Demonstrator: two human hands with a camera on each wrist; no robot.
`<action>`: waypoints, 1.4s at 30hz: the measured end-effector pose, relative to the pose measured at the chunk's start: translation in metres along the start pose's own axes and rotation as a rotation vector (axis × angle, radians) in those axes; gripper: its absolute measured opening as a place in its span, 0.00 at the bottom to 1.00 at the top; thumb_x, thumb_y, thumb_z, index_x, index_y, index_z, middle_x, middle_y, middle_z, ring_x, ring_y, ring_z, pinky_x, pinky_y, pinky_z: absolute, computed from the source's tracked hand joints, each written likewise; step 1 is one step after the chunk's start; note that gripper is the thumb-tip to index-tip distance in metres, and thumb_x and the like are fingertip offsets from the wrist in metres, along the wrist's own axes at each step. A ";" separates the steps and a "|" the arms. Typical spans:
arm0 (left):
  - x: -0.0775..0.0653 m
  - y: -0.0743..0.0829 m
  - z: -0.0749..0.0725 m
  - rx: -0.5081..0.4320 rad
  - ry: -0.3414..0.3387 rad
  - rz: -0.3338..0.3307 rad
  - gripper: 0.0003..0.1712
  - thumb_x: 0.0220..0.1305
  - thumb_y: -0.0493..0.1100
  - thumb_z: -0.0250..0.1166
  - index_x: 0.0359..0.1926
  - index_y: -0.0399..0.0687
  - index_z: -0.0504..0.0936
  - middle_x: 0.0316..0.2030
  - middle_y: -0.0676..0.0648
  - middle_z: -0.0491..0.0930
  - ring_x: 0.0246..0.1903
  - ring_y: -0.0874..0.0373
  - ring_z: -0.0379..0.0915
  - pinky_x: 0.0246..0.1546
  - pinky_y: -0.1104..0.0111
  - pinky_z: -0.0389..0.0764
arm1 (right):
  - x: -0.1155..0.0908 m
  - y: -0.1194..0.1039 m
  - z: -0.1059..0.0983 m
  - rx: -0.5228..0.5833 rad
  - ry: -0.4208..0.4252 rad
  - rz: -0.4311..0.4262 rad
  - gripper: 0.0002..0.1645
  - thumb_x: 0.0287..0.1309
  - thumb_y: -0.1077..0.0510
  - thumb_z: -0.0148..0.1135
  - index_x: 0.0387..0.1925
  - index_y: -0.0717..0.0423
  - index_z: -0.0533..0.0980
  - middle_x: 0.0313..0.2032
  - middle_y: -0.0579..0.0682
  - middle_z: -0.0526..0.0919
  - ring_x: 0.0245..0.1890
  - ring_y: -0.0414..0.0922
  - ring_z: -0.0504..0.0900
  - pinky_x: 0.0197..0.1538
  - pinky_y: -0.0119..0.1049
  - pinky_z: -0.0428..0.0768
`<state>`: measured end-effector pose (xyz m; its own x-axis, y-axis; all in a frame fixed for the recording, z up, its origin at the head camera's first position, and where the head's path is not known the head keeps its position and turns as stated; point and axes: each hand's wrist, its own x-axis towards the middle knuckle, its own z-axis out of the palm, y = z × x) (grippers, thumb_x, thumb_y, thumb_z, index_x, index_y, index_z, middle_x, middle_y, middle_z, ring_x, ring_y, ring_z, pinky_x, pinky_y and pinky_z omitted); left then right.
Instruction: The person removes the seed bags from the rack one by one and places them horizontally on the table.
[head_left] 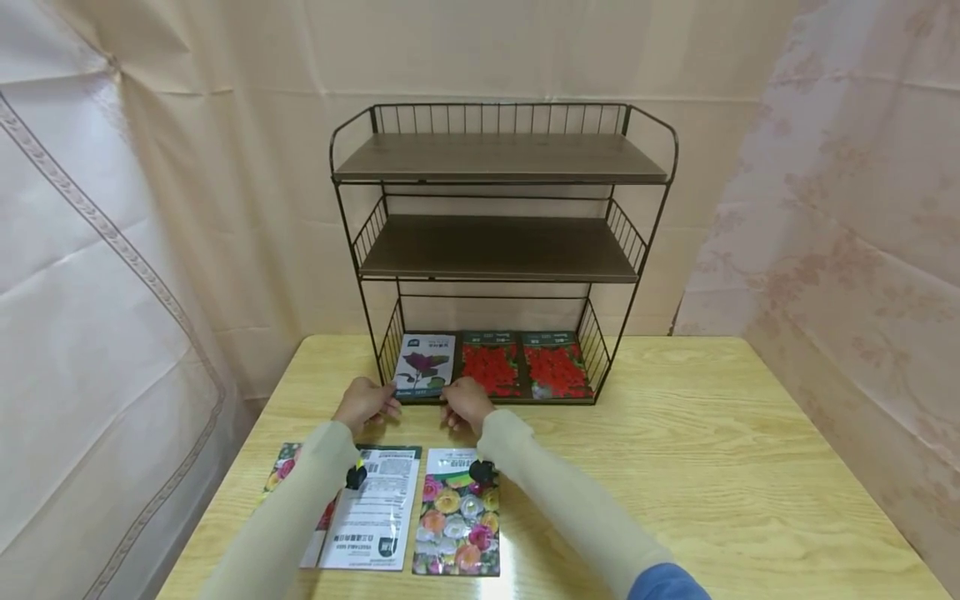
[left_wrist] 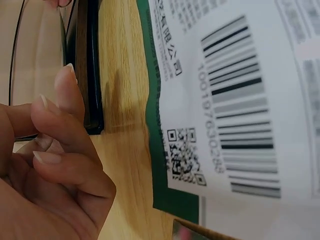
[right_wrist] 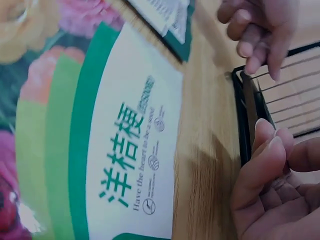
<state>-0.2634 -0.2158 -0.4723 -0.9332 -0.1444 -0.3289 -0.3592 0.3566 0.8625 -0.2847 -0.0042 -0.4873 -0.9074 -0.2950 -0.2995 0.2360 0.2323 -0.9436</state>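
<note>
A seed packet with a dark purple plant (head_left: 423,364) lies at the left end of the rack's bottom shelf. My left hand (head_left: 367,404) pinches its near left corner, thumb on top and the other fingers curled below. At the near right corner my right hand (head_left: 467,402) pinches it in the same way. Both wrist views show the curled fingers at the shelf's front edge, but the packet itself is hard to make out there. Two seed packets with red flowers, the middle one (head_left: 490,364) and the right one (head_left: 557,365), lie beside it.
The dark metal rack (head_left: 498,177) has three brown shelves. On the wooden table (head_left: 675,475), before the rack, lie a white printed seed packet (head_left: 372,508), a multicoloured flower packet (head_left: 456,521) and another flower packet (head_left: 288,460) partly under my left sleeve. Curtains hang behind.
</note>
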 end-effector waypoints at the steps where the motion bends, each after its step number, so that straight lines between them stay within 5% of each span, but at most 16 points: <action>1: 0.000 0.000 0.001 -0.002 0.004 -0.010 0.21 0.81 0.47 0.54 0.41 0.31 0.82 0.28 0.41 0.87 0.22 0.57 0.81 0.19 0.72 0.74 | 0.000 0.000 -0.001 0.040 -0.004 0.011 0.16 0.75 0.60 0.48 0.48 0.71 0.76 0.20 0.52 0.79 0.11 0.37 0.69 0.15 0.28 0.71; 8: -0.003 0.001 0.001 0.023 -0.008 -0.044 0.23 0.81 0.49 0.55 0.43 0.32 0.83 0.30 0.43 0.88 0.18 0.61 0.74 0.18 0.72 0.70 | -0.004 -0.003 -0.011 0.200 -0.020 0.049 0.17 0.72 0.60 0.45 0.45 0.72 0.75 0.19 0.50 0.78 0.13 0.37 0.67 0.17 0.28 0.68; 18: -0.006 -0.003 0.008 0.011 -0.115 0.012 0.20 0.79 0.44 0.56 0.37 0.33 0.85 0.24 0.45 0.86 0.14 0.65 0.67 0.14 0.73 0.60 | -0.005 0.005 -0.011 0.148 -0.042 0.083 0.18 0.74 0.60 0.46 0.42 0.71 0.77 0.18 0.49 0.78 0.12 0.36 0.67 0.17 0.27 0.69; 42: -0.007 -0.003 0.014 0.100 -0.147 0.089 0.19 0.80 0.41 0.53 0.37 0.34 0.86 0.27 0.44 0.84 0.18 0.61 0.66 0.17 0.71 0.62 | -0.009 0.014 -0.015 0.073 -0.055 0.033 0.19 0.77 0.60 0.47 0.42 0.71 0.80 0.20 0.50 0.78 0.13 0.36 0.69 0.17 0.26 0.71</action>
<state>-0.2560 -0.2034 -0.4783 -0.9497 0.0261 -0.3119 -0.2669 0.4532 0.8505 -0.2781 0.0158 -0.4953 -0.8786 -0.3394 -0.3360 0.2919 0.1754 -0.9402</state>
